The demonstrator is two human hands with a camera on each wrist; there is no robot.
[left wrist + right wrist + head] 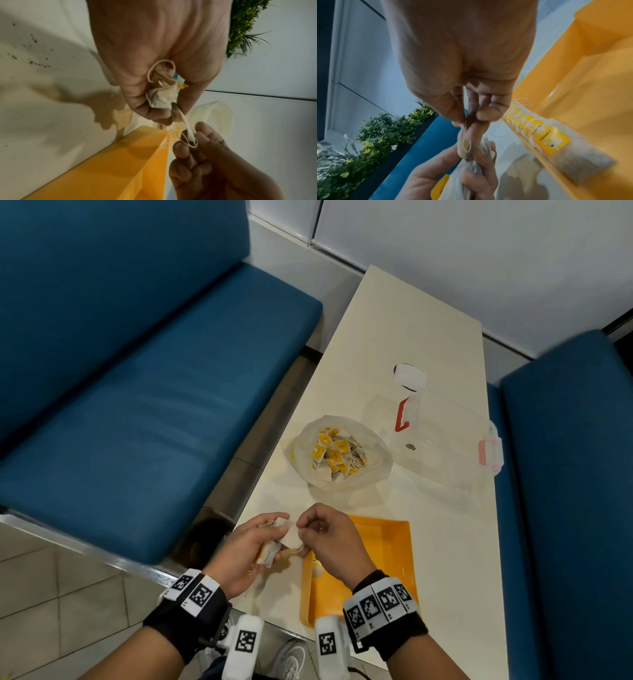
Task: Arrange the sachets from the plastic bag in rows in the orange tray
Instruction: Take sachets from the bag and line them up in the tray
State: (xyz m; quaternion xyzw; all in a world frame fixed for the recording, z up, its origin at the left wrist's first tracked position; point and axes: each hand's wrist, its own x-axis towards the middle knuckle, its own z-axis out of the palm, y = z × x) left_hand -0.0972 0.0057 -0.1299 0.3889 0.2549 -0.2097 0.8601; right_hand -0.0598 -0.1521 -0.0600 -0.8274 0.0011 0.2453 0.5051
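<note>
My left hand (274,537) grips a small bundle of white sachets (270,553) with yellow tags and loose strings, just left of the orange tray (387,546). My right hand (301,529) pinches one sachet (290,534) of that bundle by its top edge and string. The left wrist view shows the crumpled sachets (161,98) in my left fist and my right fingertips (181,147) on the string. A row of several sachets (547,139) lies along the tray's near-left wall (518,129). The open plastic bag (376,470) with many sachets sits behind the tray.
A clear lidded box (445,440) with red and pink latches stands right of the bag on the cream table (428,337). Blue bench seats (154,405) flank the table on both sides. A planter with greenery (376,135) is beyond the bench.
</note>
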